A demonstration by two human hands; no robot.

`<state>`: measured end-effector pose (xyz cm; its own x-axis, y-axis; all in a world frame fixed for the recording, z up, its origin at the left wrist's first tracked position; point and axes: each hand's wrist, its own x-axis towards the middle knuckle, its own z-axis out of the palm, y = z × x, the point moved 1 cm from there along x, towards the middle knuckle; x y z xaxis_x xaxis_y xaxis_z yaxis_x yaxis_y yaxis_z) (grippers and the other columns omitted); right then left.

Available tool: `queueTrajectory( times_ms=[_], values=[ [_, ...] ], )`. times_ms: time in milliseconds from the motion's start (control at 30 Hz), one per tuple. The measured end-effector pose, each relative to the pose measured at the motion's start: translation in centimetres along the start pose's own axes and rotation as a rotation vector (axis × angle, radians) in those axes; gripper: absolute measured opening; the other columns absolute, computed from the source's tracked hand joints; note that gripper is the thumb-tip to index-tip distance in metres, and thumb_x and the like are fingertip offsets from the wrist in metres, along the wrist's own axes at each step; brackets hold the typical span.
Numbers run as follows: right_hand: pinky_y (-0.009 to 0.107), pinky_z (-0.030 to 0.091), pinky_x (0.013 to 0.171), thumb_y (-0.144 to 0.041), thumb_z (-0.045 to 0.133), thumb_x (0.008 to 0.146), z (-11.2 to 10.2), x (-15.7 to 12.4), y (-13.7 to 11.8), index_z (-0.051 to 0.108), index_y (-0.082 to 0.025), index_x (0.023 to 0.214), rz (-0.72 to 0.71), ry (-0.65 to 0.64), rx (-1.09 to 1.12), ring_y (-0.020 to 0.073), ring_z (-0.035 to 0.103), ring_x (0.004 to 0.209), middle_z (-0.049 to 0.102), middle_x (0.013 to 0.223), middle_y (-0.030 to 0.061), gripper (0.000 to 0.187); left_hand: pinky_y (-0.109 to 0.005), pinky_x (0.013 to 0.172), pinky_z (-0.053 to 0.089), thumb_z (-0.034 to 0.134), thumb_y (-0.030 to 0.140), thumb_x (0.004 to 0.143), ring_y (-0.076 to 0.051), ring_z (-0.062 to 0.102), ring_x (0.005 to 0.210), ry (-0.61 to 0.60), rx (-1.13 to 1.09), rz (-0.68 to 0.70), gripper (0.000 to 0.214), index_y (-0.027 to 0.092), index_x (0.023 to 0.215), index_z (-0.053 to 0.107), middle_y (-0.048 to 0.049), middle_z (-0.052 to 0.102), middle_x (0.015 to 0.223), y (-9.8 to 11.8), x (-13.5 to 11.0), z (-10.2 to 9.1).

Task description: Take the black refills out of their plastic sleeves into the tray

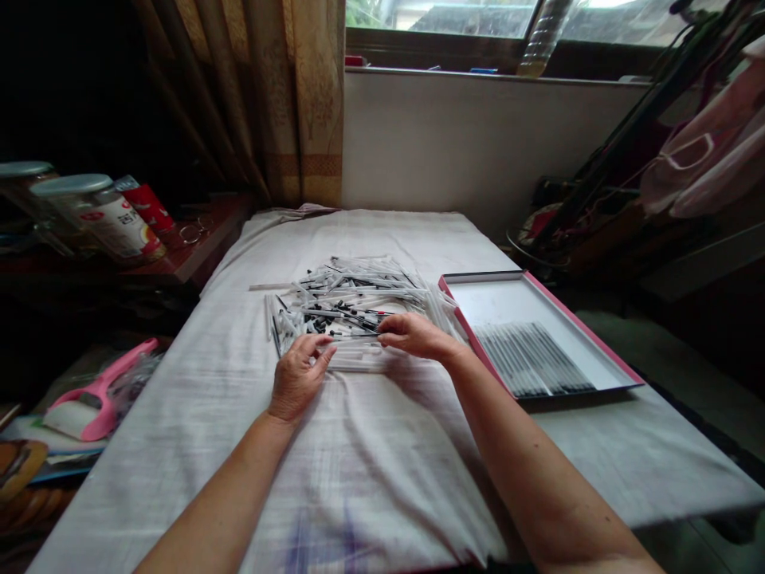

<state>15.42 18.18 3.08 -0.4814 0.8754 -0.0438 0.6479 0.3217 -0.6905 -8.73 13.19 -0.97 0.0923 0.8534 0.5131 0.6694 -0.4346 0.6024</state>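
Observation:
A loose pile of pen parts (pixel 358 279) lies on the cloth-covered table: clear tubes, thin dark refills and small black caps. At its near left edge is my left hand (pixel 299 376), thumb and forefinger drawn together; what is between them is too small to make out. My right hand (pixel 411 333) reaches over the pile's near right side, its fingers pinched on the end of a thin dark pen refill (pixel 362 335). This refill points left toward my left fingertips. Right of the pile lies a shallow pink-edged box lid (pixel 559 311), with a row of pens (pixel 531 359) along its near side.
A pale cloth (pixel 382 446) covers the table. On a side shelf at left stand lidded jars (pixel 113 219) and a red can (pixel 149 206). Below them is a pink-handled roller (pixel 104 391). A curtain (pixel 304 104) hangs behind, beside a wall (pixel 442 143) under a window.

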Motion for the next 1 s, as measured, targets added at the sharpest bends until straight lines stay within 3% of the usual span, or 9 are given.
queueTrajectory(
  times_ms=[133, 267, 433, 533, 733, 1000],
  values=[
    [0.023, 0.045, 0.060, -0.030, 0.052, 0.086, 0.7, -0.1, 1.2, 0.072, -0.014, 0.083, 0.064, 0.111, 0.266, 0.0125, 0.058, 0.061, 0.069, 0.070, 0.0022, 0.026, -0.028, 0.073, 0.050, 0.054, 0.036, 0.092, -0.019, 0.065, 0.080, -0.096, 0.116, 0.061, 0.024, 0.021, 0.103, 0.070, -0.0060, 0.071, 0.093, 0.3, -0.1, 0.1],
    [0.025, 0.049, 0.062, -0.026, 0.047, 0.089, 1.0, -0.7, 2.2, 0.072, -0.016, 0.098, 0.137, 0.285, 0.262, 0.0137, 0.062, 0.060, 0.073, 0.074, 0.0033, 0.029, -0.033, 0.081, 0.049, 0.053, 0.035, 0.092, -0.023, 0.065, 0.089, -0.116, 0.202, 0.089, 0.024, 0.023, 0.100, 0.072, -0.0071, 0.072, 0.092, 0.8, 0.0, -0.1],
    [0.030, 0.052, 0.076, -0.024, 0.048, 0.089, 0.2, -2.2, 2.4, 0.070, -0.020, 0.099, 0.232, 0.499, 0.035, 0.0192, 0.069, 0.082, 0.075, 0.090, 0.0054, 0.025, -0.029, 0.073, 0.051, 0.050, 0.035, 0.091, -0.018, 0.065, 0.077, -0.043, -0.009, -0.117, 0.023, 0.022, 0.098, 0.068, -0.0048, 0.073, 0.093, 0.3, 0.0, -0.3],
    [0.032, 0.051, 0.080, -0.024, 0.052, 0.087, -0.3, -3.2, 1.9, 0.071, -0.021, 0.097, 0.175, 0.584, -0.084, 0.0212, 0.067, 0.090, 0.073, 0.096, 0.0069, 0.022, -0.025, 0.063, 0.050, 0.053, 0.039, 0.088, -0.015, 0.063, 0.066, -0.035, -0.212, -0.280, 0.024, 0.021, 0.098, 0.065, -0.0036, 0.072, 0.088, -0.5, 0.0, 0.0],
    [0.029, 0.050, 0.077, -0.024, 0.055, 0.089, -0.7, -4.5, 0.8, 0.074, -0.022, 0.095, -0.066, 0.594, -0.081, 0.0190, 0.065, 0.085, 0.072, 0.091, 0.0064, 0.020, -0.025, 0.066, 0.050, 0.060, 0.048, 0.082, -0.016, 0.064, 0.077, -0.027, -0.444, -0.382, 0.032, 0.019, 0.096, 0.064, -0.0045, 0.070, 0.086, -0.9, 0.2, 0.2],
    [0.026, 0.048, 0.077, -0.021, 0.058, 0.089, -0.4, -4.5, 0.5, 0.076, -0.025, 0.097, -0.027, 0.524, -0.216, 0.0176, 0.064, 0.086, 0.071, 0.093, 0.0053, 0.020, -0.026, 0.067, 0.051, 0.059, 0.048, 0.082, -0.016, 0.065, 0.075, -0.024, -0.419, -0.369, 0.031, 0.019, 0.095, 0.064, -0.0048, 0.070, 0.085, -0.8, 0.1, 0.4]
  ],
)
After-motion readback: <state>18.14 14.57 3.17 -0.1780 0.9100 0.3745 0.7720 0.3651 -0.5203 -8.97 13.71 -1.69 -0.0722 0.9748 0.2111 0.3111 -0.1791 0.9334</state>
